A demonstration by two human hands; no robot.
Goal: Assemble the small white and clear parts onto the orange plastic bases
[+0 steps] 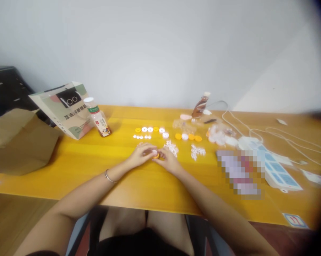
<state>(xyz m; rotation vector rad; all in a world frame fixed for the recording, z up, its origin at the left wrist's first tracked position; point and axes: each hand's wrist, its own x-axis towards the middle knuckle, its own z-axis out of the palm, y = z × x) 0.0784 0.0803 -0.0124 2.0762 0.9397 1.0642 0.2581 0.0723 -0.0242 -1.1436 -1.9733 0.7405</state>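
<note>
My left hand [141, 155] and my right hand [169, 161] meet over the table. Between their fingertips is a small round yellow-and-white piece [156, 155], partly covered by the fingers. Just beyond the hands lies a row of round yellow and white discs with centre holes [150, 129]. A shorter row of small white round pieces [142, 137] runs in front of it. Beside my right hand is a pile of small white plastic parts [171, 146], and another such pile [197, 151] sits farther right. More yellow and white discs [188, 137] lie behind these piles.
At left stand a brown paper bag [22, 142], a printed paper bag [70, 113] and a drink bottle [98, 119]. A brown bottle [200, 105], clear plastic bags [221, 135], a white power strip [272, 167], cables [245, 124] and a pixelated item [239, 172] occupy the right.
</note>
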